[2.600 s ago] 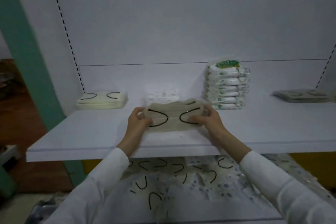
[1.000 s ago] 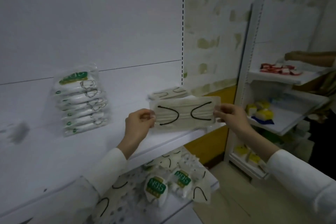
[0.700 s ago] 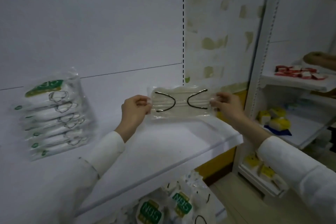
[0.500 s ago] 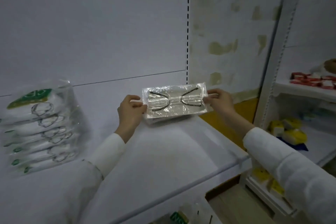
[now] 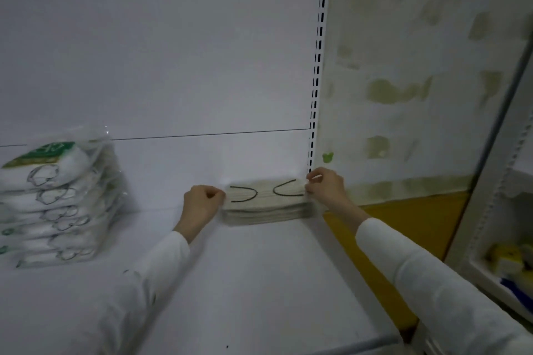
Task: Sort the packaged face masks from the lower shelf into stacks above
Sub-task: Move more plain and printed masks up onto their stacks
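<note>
The left hand [image 5: 202, 203] and right hand [image 5: 324, 186] are pinching the ends of the packaged face mask [image 5: 265, 192] atop the stack [image 5: 268, 215] in the shelf's [image 5: 259, 282] back right corner.

The left sleeve [image 5: 135, 288] and right sleeve [image 5: 438, 285] are long, plain white fabric, softly creased along the forearms. Each ends at the wrist, leaving the left hand [image 5: 202, 204] and right hand [image 5: 326, 186] bare.

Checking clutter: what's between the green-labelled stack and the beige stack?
Head view: only the left hand, gripping the top beige mask by its left end; otherwise bare shelf.
</note>
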`<action>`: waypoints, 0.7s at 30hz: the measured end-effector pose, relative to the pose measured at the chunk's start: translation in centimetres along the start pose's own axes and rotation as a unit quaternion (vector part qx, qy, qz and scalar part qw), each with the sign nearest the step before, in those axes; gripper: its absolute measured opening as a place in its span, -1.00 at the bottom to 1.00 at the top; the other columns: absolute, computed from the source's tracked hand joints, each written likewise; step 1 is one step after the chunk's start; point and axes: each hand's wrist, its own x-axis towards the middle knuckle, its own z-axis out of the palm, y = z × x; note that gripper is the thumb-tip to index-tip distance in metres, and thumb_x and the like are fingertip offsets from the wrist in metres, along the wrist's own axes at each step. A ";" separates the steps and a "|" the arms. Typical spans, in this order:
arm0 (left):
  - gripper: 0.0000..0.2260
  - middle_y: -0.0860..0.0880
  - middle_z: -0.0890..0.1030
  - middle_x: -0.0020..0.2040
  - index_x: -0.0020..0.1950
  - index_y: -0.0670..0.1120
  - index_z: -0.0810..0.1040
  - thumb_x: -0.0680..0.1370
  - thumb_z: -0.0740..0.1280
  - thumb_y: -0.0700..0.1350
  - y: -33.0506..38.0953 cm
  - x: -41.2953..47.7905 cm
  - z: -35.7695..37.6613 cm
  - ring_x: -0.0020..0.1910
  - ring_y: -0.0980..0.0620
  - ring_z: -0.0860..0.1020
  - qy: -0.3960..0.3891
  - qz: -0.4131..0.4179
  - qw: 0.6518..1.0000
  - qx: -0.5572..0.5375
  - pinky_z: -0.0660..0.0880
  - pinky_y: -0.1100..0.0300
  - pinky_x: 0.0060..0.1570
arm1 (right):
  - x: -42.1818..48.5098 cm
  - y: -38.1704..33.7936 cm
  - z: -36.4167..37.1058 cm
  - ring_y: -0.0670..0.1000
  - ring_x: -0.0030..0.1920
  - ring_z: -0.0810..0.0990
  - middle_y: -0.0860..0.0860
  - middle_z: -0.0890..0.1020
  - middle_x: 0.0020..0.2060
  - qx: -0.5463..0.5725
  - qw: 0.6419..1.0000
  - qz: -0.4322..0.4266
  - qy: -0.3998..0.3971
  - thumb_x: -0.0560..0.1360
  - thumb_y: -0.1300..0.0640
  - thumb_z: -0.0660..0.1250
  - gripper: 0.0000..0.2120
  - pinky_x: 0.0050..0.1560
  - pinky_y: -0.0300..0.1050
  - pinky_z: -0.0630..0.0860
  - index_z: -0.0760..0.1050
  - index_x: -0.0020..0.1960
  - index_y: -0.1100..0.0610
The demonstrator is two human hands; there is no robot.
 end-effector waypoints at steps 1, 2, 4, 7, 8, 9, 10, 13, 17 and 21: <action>-0.85 -0.09 0.66 -0.12 -0.06 -0.19 0.68 0.50 0.33 -0.18 0.1 0.0 0.0 -0.14 0.04 0.54 -0.003 0.001 1.000 0.009 0.36 0.27 -0.12 | 0.1 0.1 0.1 0.04 -0.07 0.55 0.14 0.62 0.02 -0.012 1.000 -0.004 -0.004 0.44 0.28 0.38 -0.78 -0.05 -0.21 0.45 0.56 0.08 0.14; -0.85 -0.08 0.64 -0.14 -0.05 -0.18 0.68 0.51 0.32 -0.18 0.2 0.0 0.1 -0.15 0.05 0.53 -0.010 0.002 1.000 0.017 0.35 0.27 -0.13 | 0.3 0.3 0.3 0.05 -0.05 0.56 0.13 0.61 0.02 -0.022 1.000 -0.004 -0.006 0.44 0.28 0.37 -0.79 -0.03 -0.19 0.46 0.57 0.07 0.14; -0.84 -0.05 0.62 -0.16 -0.05 -0.16 0.67 0.52 0.30 -0.17 0.3 0.0 0.1 -0.15 0.05 0.52 -0.026 0.005 0.999 0.034 0.34 0.27 -0.13 | 0.4 0.5 0.4 0.08 0.00 0.58 0.11 0.62 0.00 -0.041 0.999 -0.004 -0.011 0.43 0.26 0.37 -0.82 0.03 -0.14 0.49 0.59 0.02 0.14; -0.82 -0.06 0.63 -0.13 -0.05 -0.16 0.67 0.53 0.27 -0.18 0.3 0.1 0.1 -0.12 0.04 0.52 -0.034 0.019 0.997 0.071 0.34 0.27 -0.11 | 0.7 0.7 0.5 0.08 0.01 0.58 0.10 0.62 -0.03 -0.060 0.998 -0.016 -0.033 0.43 0.22 0.39 -0.88 0.06 -0.11 0.51 0.60 -0.04 0.13; -0.81 -0.07 0.63 -0.12 -0.05 -0.16 0.67 0.54 0.26 -0.18 0.3 0.1 0.1 -0.12 0.03 0.52 -0.036 0.021 0.996 0.084 0.34 0.27 -0.10 | 0.6 0.7 0.6 0.07 -0.01 0.58 0.10 0.62 -0.04 -0.066 0.997 -0.025 -0.045 0.43 0.21 0.38 -0.90 0.06 -0.10 0.52 0.60 -0.06 0.12; -0.81 -0.07 0.64 -0.11 -0.05 -0.16 0.67 0.54 0.25 -0.18 0.2 0.1 0.1 -0.10 0.01 0.52 -0.041 0.021 0.994 0.094 0.34 0.26 -0.09 | 0.7 0.8 0.6 0.07 -0.01 0.58 0.09 0.63 -0.05 -0.074 0.995 -0.034 -0.056 0.44 0.20 0.37 -0.92 0.06 -0.09 0.53 0.60 -0.07 0.12; -0.81 -0.07 0.64 -0.09 -0.03 -0.16 0.66 0.55 0.25 -0.17 0.2 0.1 0.1 -0.08 0.00 0.53 -0.047 0.019 0.994 0.101 0.34 0.26 -0.08 | 0.7 0.9 0.7 0.08 0.01 0.59 0.09 0.63 -0.05 -0.082 0.994 -0.043 -0.065 0.45 0.19 0.36 -0.91 0.07 -0.07 0.54 0.60 -0.06 0.12; -0.80 -0.10 0.64 0.01 0.06 -0.11 0.64 0.55 0.24 -0.17 0.2 -0.1 -0.4 0.01 -0.04 0.56 -0.054 0.017 0.992 0.113 0.36 0.27 -0.01 | 0.4 0.8 0.5 0.13 0.09 0.55 0.09 0.61 0.05 -0.136 0.986 -0.077 -0.050 0.49 0.11 0.30 -0.80 0.15 0.02 0.51 0.57 0.08 0.12; -0.81 -0.16 0.63 0.06 0.09 -0.16 0.60 0.54 0.27 -0.20 0.1 -1.6 -1.8 0.02 -0.09 0.58 0.004 0.071 0.987 0.144 0.36 0.26 0.02 | -0.5 0.4 -0.1 0.15 0.20 0.46 0.06 0.57 0.15 -0.199 0.949 -0.244 0.024 0.51 0.15 0.26 -0.74 0.19 0.02 0.37 0.51 0.19 0.13; -0.82 -0.15 0.63 0.06 0.08 -0.20 0.60 0.53 0.27 -0.24 0.4 -5.0 -3.3 0.01 -0.08 0.58 0.016 0.119 0.979 0.166 0.35 0.28 0.01 | -3.1 -1.3 -1.0 0.17 0.17 0.48 0.08 0.60 0.11 -0.193 0.899 -0.392 0.009 0.46 0.18 0.23 -0.71 0.15 0.06 0.35 0.52 0.16 0.17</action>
